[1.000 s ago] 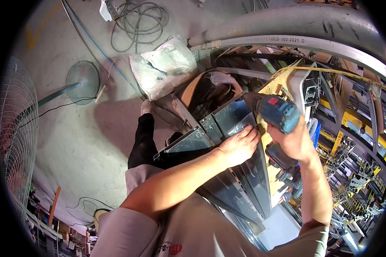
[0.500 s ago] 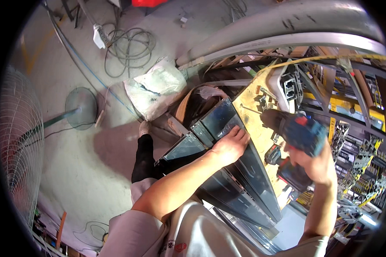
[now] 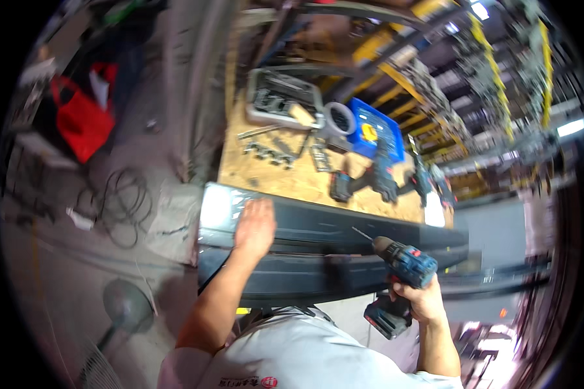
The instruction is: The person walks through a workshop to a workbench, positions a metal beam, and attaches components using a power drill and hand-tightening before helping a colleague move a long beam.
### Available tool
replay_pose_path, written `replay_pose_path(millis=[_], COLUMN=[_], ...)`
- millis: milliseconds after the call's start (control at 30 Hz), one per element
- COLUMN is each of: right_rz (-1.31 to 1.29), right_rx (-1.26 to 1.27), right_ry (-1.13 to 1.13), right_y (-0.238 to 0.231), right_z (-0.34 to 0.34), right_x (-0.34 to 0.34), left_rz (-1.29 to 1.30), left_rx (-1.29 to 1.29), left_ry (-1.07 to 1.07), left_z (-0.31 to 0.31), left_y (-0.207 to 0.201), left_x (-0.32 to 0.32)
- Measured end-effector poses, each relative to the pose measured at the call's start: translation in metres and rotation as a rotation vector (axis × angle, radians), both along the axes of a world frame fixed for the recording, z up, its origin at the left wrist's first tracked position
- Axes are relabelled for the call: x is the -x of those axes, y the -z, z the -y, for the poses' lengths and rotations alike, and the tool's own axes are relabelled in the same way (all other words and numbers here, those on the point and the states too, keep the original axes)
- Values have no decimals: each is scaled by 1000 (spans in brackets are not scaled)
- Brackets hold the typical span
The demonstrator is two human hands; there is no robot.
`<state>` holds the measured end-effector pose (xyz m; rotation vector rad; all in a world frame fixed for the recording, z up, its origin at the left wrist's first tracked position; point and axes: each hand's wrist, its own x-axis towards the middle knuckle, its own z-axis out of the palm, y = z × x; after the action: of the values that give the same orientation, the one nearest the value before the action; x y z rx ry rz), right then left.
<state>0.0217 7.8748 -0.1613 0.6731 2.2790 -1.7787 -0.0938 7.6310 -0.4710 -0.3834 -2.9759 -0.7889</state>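
Two long dark metal profiles lie side by side in front of me, the far profile (image 3: 311, 223) against the wooden bench top and the near profile (image 3: 298, 275) closer to my body. My left hand (image 3: 255, 227) rests flat on the left end of the far one, fingers stretched out. A blue and black cordless drill (image 3: 409, 264) is gripped by its handle in my right hand (image 3: 427, 299). Its long thin bit points up and left, over the far profile; whether the tip touches the metal I cannot tell. The picture is somewhat blurred.
On the wooden bench top (image 3: 240, 170) are a grey tray (image 3: 253, 110) of parts, a white round tub (image 3: 339, 120), a blue bin (image 3: 376, 126), and another power tool (image 3: 384, 172). Coiled cable (image 3: 120, 207), a red bag (image 3: 81, 123) and a round stand base (image 3: 128, 305) are at left.
My view has swung to the right, toward the bench. The drill has come down from over the bench to the profiles. My left hand now lies flat near the profile's left end.
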Motion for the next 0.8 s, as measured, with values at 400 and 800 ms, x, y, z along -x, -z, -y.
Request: replay_pose_path(millis=[400,800], right_rz=[-500,-811], right_rx=[226,601], right_ry=[220,102], right_y=[22,151], right_z=[-215,-418], right_x=[0,220], left_rz=[-115,-29], left_rx=[31,177], left_ry=[-24,-449], left_z=[-6,-77], left_y=[-15,-4], left_x=[-9,-35])
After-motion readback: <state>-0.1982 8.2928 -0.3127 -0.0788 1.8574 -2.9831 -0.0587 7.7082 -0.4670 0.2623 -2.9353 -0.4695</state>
